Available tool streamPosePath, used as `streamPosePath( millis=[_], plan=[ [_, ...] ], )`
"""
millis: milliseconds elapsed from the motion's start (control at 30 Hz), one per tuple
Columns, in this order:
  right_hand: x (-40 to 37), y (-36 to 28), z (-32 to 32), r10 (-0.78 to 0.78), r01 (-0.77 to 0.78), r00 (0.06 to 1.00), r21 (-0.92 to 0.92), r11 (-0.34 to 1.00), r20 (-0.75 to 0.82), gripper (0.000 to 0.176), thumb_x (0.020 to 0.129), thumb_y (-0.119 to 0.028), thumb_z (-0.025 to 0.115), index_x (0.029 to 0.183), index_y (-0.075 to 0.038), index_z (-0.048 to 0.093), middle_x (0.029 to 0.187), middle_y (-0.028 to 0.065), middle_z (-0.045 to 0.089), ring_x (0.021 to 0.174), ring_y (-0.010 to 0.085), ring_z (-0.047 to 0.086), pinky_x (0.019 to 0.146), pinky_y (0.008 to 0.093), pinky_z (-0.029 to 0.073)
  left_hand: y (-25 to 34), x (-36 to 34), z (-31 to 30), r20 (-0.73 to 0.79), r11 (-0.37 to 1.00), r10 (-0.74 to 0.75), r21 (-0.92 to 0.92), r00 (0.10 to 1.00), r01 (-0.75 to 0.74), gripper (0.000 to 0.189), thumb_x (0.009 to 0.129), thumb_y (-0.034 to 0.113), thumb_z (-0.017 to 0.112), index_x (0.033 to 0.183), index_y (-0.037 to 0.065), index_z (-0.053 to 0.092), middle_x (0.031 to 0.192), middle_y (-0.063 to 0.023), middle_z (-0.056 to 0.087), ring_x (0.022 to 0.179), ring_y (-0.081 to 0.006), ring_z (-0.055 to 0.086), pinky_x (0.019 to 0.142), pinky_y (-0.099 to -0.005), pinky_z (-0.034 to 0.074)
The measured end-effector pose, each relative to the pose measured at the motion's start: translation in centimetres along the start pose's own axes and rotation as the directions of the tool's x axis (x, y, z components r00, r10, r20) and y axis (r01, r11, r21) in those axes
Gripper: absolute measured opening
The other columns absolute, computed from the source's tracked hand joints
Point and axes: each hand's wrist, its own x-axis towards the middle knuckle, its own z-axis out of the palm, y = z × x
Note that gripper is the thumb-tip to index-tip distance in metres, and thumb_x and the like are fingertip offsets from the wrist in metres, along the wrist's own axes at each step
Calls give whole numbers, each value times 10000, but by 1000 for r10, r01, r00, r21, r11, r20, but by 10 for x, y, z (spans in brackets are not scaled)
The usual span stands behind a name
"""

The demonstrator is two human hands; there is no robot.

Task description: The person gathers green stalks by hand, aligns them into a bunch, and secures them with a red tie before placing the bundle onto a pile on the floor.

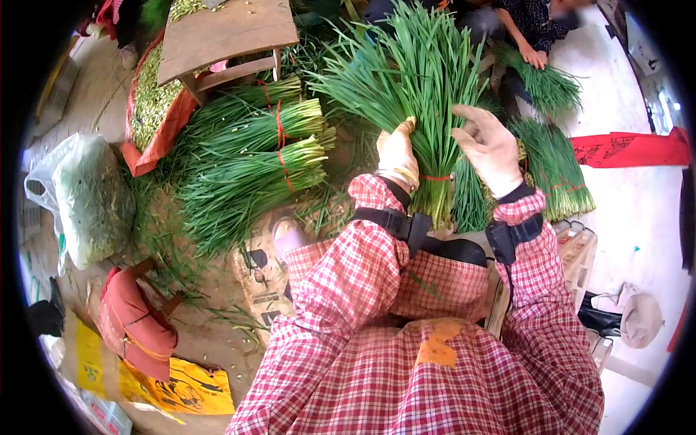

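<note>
A large bundle of garlic chives (435,94) stands leaf-end away from me, tied near its pale stems with a red band (436,177). My left hand (397,154), in a pale glove, grips the bundle's left side; some of its fingers are hidden by the leaves. On the right, my gloved right hand (491,151) is held beside the leaves, fingers curved with a gap between thumb and forefinger and nothing seen in them. Several tied chive bundles (254,170) lie on the floor to the left. Another banded bundle (554,170) rests to the right of my right hand.
A wooden stool (228,36) stands at upper left by a red sack (148,109) of trimmings. A filled plastic bag (94,199) and a padded seat (138,319) are at left. At upper right, another person's hands (535,58) touch chives. A red cloth (631,148) lies at right.
</note>
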Motion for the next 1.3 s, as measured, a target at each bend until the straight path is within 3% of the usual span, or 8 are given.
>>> streamPosePath(
  millis=[233,300,400,467,500,733,867,1300],
  plan=[
    [60,32,27,-391,303,920,-569,765,-37,103,890,-217,617,914,-117,627,848,96,659,783,279,685,741,383,559,5,-3,2,-45,989,62,139,997,-55,200,821,44,721,1013,16,673,932,-95,703,795,-223,647,719,-383,534],
    [81,57,2,-262,84,858,-382,920,-442,174,907,-267,639,983,-112,659,878,97,692,752,245,679,730,369,555,0,0,-1,13,991,123,45,992,-124,189,825,46,718,1005,15,670,921,-95,701,775,-239,654,708,-393,542],
    [89,99,-49,339,-332,930,69,941,-139,383,891,-378,687,1135,-84,655,940,75,703,758,190,651,741,325,537,-11,18,-16,-23,997,7,82,1000,-6,165,854,74,694,1006,15,668,910,-102,701,748,-264,668,696,-432,558],
    [82,145,-16,413,-444,829,-3,896,376,414,897,-381,678,1175,-76,652,1018,78,698,805,195,660,770,321,539,-10,20,-16,16,993,-66,102,998,64,195,890,132,670,1039,7,656,943,-118,705,768,-288,675,721,-462,565],
    [53,85,-22,196,-182,831,-78,980,520,521,891,-443,672,1221,-41,630,1060,121,691,863,235,665,828,348,534,-10,21,-15,54,989,-135,68,989,131,209,898,150,666,1052,10,653,955,-120,705,782,-295,676,738,-467,564],
    [-5,53,43,282,-446,892,794,413,354,547,798,-266,826,1247,-41,608,1103,85,697,984,201,657,882,338,523,10,-10,2,396,925,-258,-163,881,344,505,895,308,708,1306,55,559,1184,-105,664,1050,-282,635,974,-427,490],
    [0,36,66,262,-236,963,686,688,69,536,813,-190,809,1269,-28,577,1160,83,681,1010,222,655,909,340,514,15,-28,17,394,925,44,331,918,-186,717,809,254,821,1392,50,455,1183,-110,654,1050,-228,622,988,-353,460],
    [-21,32,52,519,-399,847,784,476,116,354,849,-243,711,1081,22,668,1052,94,696,960,205,643,872,330,495,-11,4,-8,99,992,-121,-24,988,123,292,839,119,721,1073,-14,609,966,-116,684,809,-253,654,762,-390,544]
  ],
)
